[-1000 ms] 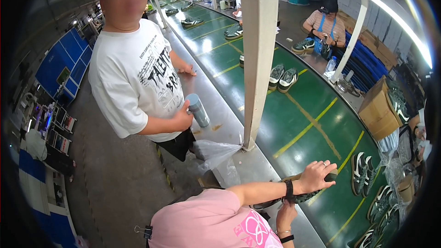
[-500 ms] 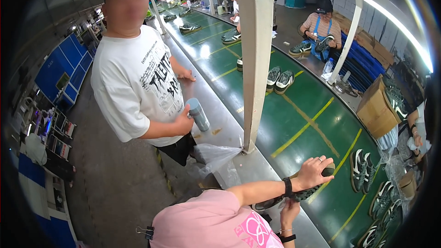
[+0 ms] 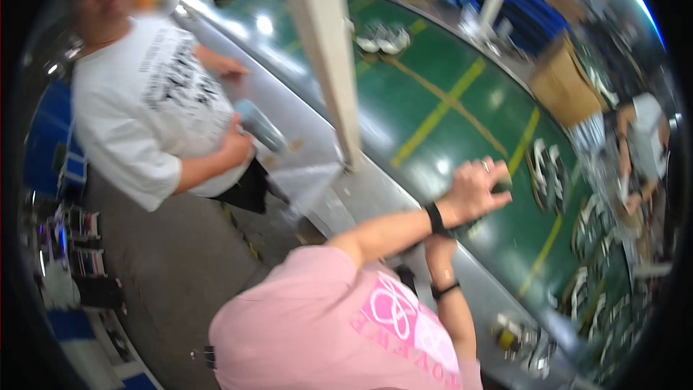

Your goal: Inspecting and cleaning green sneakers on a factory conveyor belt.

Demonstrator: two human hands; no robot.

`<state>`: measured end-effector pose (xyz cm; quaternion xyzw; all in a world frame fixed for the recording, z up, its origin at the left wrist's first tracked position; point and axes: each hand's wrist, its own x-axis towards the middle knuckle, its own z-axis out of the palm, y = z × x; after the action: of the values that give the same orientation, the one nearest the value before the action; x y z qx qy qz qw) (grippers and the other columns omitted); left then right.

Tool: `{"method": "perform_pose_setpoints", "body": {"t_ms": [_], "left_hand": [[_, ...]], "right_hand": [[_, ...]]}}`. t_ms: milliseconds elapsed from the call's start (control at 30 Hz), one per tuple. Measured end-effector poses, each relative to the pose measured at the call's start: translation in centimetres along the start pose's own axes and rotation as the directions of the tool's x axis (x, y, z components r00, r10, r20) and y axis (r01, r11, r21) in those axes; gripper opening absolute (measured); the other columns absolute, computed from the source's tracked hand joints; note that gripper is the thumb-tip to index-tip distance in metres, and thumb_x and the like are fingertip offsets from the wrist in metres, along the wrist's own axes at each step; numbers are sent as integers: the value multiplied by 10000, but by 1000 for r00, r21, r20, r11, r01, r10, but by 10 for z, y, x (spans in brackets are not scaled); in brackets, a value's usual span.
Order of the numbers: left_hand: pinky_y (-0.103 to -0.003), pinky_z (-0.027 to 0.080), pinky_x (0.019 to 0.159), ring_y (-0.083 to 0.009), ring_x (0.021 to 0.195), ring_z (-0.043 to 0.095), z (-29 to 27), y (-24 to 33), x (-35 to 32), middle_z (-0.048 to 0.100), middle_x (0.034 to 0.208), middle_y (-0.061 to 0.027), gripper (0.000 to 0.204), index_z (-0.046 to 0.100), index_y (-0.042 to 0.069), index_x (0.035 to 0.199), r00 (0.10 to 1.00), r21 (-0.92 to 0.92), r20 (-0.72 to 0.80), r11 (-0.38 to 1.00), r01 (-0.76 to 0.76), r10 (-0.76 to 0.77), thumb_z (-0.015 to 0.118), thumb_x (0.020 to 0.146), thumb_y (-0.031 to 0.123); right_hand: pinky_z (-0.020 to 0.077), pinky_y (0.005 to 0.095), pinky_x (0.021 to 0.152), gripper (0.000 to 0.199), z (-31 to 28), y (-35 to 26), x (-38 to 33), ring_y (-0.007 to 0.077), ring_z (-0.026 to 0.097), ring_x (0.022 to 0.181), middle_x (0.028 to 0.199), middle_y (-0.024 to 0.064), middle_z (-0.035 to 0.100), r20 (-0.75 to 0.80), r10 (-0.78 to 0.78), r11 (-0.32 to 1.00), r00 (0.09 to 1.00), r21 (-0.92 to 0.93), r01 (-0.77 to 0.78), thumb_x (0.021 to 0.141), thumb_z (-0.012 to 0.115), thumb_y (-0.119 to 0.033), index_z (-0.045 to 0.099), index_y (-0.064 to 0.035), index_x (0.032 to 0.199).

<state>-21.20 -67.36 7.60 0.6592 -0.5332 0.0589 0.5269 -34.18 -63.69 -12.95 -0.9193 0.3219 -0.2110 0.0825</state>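
Observation:
The picture is smeared by motion. My left hand (image 3: 473,191), with a ring and a black wristband, is closed over a dark green shoe (image 3: 501,185) above the edge of the green belt. Most of the shoe is hidden by this hand and wrist. Just below my left wrist is my right hand (image 3: 439,249), close against the shoe's near end. Its fingers look curled, but what they hold is hidden. A pair of green-and-white sneakers (image 3: 548,173) stands on the belt to the right of my hands.
A metal ledge (image 3: 386,198) borders the green conveyor belt (image 3: 440,130). A white post (image 3: 317,50) rises from it. To the left stands a person in a white shirt (image 3: 155,101), holding a grey-blue bottle (image 3: 261,126). A cardboard box (image 3: 567,79) and another person (image 3: 642,144) are at right.
The view has shifted, so the post, belt and standing person appear farther left and higher. Both hands stay at the shoe; the left fingers look more bent. Metal items show on the near ledge.

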Motion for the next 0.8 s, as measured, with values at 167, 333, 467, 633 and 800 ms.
{"method": "perform_pose_setpoints", "body": {"t_ms": [167, 333, 467, 633, 800], "left_hand": [[-415, 498, 605, -290, 700, 636, 1, -21, 1, 603, 827, -57, 461, 626, 180, 1025, 999, 47, -44, 999, -20, 22, 840, 668, 379], [-387, 515, 606, -277, 698, 647, 13, -26, 1, 628, 833, -42, 471, 640, 177, 1010, 999, 29, -34, 999, -37, 38, 871, 638, 350], [-381, 527, 603, -279, 706, 660, 22, -24, 2, 643, 836, -46, 487, 649, 171, 1012, 999, 28, -11, 998, -49, 50, 880, 639, 379], [-370, 543, 631, -278, 752, 683, 19, -32, 1, 673, 891, -63, 508, 657, 136, 1052, 1000, -19, 8, 999, 26, -26, 900, 648, 327], [-324, 539, 784, -198, 860, 677, 8, -60, 18, 703, 988, -88, 463, 671, 100, 1086, 994, -116, 24, 987, 110, -108, 876, 721, 296]], "right_hand": [[500, 422, 552, 102, -48, -28, -6, 330, 655, 666, 732, 150, 657, 169, 31, 999, 985, 8, -33, 806, 619, -96, 708, -53, 832], [527, 413, 599, 158, -50, -31, 0, 315, 661, 684, 771, 137, 653, 79, 37, 997, 996, 68, -43, 788, 613, -83, 716, -50, 902], [533, 407, 625, 253, -22, -13, -2, 303, 655, 704, 964, 110, 639, 366, 34, 995, 930, -97, 2, 789, 594, -43, 701, -46, 1019], [530, 412, 635, 280, -68, -28, -15, 304, 661, 728, 1007, 95, 642, 93, 72, 991, 993, 108, -81, 802, 623, -55, 700, -62, 1071], [547, 394, 674, 330, -84, -11, -46, 306, 673, 805, 1025, 83, 650, -18, 184, 918, 983, 360, -165, 834, 599, 16, 706, -145, 1101]]}}
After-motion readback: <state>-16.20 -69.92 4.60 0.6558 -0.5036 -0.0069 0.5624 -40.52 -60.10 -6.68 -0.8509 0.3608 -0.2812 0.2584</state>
